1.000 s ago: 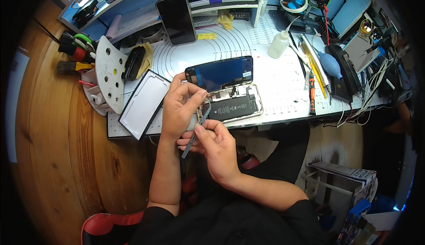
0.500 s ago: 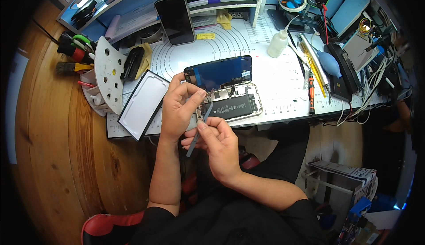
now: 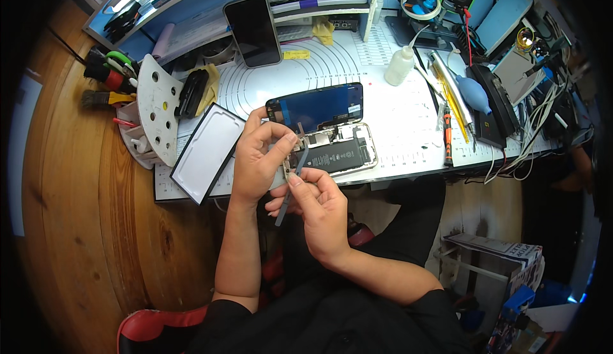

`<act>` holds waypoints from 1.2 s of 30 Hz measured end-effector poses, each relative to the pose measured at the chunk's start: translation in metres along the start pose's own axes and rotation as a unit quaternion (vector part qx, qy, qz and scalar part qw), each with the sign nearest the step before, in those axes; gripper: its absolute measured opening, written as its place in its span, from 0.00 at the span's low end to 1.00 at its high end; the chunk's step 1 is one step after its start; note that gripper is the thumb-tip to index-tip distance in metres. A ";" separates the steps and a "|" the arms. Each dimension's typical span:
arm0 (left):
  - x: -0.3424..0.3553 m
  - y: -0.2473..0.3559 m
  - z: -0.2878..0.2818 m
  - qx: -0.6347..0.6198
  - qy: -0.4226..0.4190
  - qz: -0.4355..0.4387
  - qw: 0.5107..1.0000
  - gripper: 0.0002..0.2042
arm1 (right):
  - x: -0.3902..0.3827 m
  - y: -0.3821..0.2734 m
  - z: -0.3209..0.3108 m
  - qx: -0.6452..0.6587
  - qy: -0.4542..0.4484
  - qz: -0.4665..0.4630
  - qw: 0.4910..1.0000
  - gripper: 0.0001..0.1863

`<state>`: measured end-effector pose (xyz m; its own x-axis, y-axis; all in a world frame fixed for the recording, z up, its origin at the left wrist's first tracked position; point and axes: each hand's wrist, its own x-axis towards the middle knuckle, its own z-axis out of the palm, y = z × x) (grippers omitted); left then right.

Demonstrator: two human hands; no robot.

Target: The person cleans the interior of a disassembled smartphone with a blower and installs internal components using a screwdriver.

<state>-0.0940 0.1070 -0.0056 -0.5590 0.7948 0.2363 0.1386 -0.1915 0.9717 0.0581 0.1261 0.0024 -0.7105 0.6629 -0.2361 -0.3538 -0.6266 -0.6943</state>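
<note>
An opened smartphone lies near the desk's front edge: its body (image 3: 369,144) shows a black battery (image 3: 335,156), and its detached-looking screen (image 3: 325,108) sits just behind. My left hand (image 3: 258,159) is at the phone's left end, thumb and forefinger pinched together. A small part seems to be between those fingertips, too small to name. Grey bent-tip tweezers (image 3: 290,196) are gripped in my right hand (image 3: 319,210), slanting up so that the tip meets the phone's left end. My fingers cover that end of the body.
A white tray-like box lid (image 3: 207,153) lies left of the phone. Behind stands another phone (image 3: 253,31). On the right are a dropper bottle (image 3: 400,65), an orange-black screwdriver (image 3: 448,135), a blue air blower (image 3: 474,92) and tangled cables (image 3: 533,133). A holed tool rack (image 3: 158,108) stands at left.
My right hand and the tweezers have shifted slightly to the right, with the tweezers a little steeper. A thin strip now shows above my left fingertips. The left hand is nearly still.
</note>
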 end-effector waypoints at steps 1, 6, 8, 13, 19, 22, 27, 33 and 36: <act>0.000 0.000 0.000 0.000 0.000 0.000 1.000 0.03 | 0.000 0.001 0.000 0.000 -0.002 0.002 1.000 0.11; 0.000 -0.003 -0.001 0.010 -0.001 -0.002 1.000 0.03 | 0.002 0.002 -0.001 0.003 -0.008 -0.010 1.000 0.11; 0.000 -0.002 -0.001 0.008 -0.002 -0.003 1.000 0.03 | 0.003 0.003 -0.002 0.006 -0.011 -0.014 1.000 0.11; 0.000 0.002 0.000 0.006 -0.003 0.004 1.000 0.03 | 0.003 0.001 -0.003 0.003 0.000 -0.017 1.000 0.11; 0.000 0.003 0.001 0.013 -0.009 0.010 1.000 0.03 | 0.005 -0.006 -0.009 -0.027 0.021 -0.030 0.999 0.11; -0.001 0.001 -0.005 -0.002 -0.008 0.012 1.000 0.03 | 0.003 -0.019 -0.014 -0.092 0.030 -0.026 0.995 0.11; -0.002 0.001 -0.005 0.002 -0.015 0.010 1.000 0.04 | 0.017 -0.060 -0.037 -0.184 0.021 -0.030 0.982 0.12; -0.002 0.002 -0.005 0.001 -0.016 0.002 1.000 0.04 | 0.025 -0.080 -0.042 -0.224 -0.026 0.030 0.974 0.11; -0.002 0.001 -0.005 0.000 -0.014 0.005 1.000 0.04 | 0.025 -0.078 -0.041 -0.228 -0.024 0.026 0.973 0.10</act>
<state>-0.0967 0.1027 -0.0049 -0.5343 0.8087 0.2460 0.1447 -0.1992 0.9692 0.0931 0.2088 0.0230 -0.7519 0.6085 -0.2537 -0.0181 -0.4037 -0.9147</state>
